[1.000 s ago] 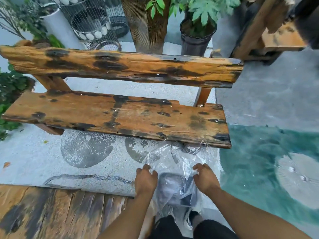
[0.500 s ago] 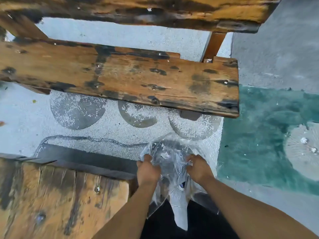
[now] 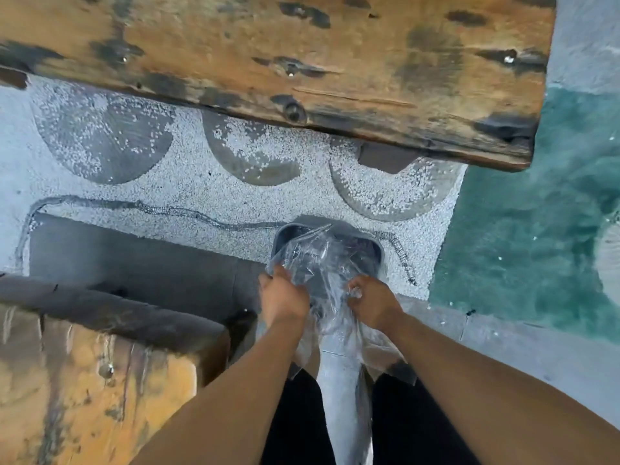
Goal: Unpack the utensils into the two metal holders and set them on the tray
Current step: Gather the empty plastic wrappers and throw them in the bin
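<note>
A clear plastic bag (image 3: 322, 263) hangs low over the pebbled floor, just in front of my legs. My left hand (image 3: 283, 297) grips its left side and my right hand (image 3: 374, 302) grips its right side, both closed on the plastic. Inside the bag a grey tray-like rim (image 3: 375, 250) shows at the far end. The rest of the contents are blurred by the crinkled plastic, and no utensils or metal holders can be made out.
A worn wooden bench seat (image 3: 302, 62) runs across the top. A wooden table edge (image 3: 94, 380) is at lower left. Pebbled grey floor (image 3: 201, 203) lies between them, and green painted floor (image 3: 536, 246) is at right. My dark trouser legs are below.
The view has tilted further down and closer to the floor. The bag has come lower and nearer, and a grey rim now shows inside it. Both hands keep their hold.
</note>
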`<action>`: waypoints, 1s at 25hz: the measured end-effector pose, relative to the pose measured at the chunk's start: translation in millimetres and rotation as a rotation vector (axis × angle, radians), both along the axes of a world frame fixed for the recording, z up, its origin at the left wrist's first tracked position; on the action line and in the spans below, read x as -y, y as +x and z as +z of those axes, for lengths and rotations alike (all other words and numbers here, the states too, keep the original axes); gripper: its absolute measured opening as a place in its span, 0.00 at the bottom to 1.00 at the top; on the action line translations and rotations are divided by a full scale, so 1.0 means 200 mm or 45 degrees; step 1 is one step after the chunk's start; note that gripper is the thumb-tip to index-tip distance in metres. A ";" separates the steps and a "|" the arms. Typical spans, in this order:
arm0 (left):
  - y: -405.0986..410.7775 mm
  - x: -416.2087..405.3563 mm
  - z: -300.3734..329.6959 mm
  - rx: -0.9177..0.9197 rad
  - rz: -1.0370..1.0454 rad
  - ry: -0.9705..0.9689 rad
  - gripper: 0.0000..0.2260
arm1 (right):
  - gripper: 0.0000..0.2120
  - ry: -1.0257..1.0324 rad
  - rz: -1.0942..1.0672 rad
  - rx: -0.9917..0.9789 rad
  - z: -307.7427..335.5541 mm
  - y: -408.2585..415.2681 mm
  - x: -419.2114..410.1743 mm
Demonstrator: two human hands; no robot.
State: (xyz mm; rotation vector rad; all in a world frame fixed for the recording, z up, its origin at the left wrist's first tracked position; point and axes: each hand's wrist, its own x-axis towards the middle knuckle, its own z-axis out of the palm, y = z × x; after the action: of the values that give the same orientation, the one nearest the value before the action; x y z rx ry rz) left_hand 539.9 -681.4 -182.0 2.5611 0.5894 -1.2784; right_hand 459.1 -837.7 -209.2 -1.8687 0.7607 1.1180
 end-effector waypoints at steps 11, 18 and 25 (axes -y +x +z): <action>0.07 0.09 -1.03 0.098 -0.045 0.041 0.10 | 0.17 -0.066 -0.140 0.045 -0.96 0.06 -0.23; 0.14 0.08 -1.49 0.022 -0.185 0.012 0.12 | 0.13 -0.203 -0.100 -0.003 -1.46 0.14 -0.24; 0.11 0.02 -1.92 -0.030 -0.443 -0.055 0.25 | 0.14 -0.267 -0.177 -0.011 -1.83 0.17 -0.25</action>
State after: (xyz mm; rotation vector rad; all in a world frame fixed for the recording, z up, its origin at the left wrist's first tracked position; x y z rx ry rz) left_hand 561.9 -685.9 -566.1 2.6974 0.1176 -1.4062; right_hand 492.9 -787.0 -576.1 -1.9496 1.0301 0.9898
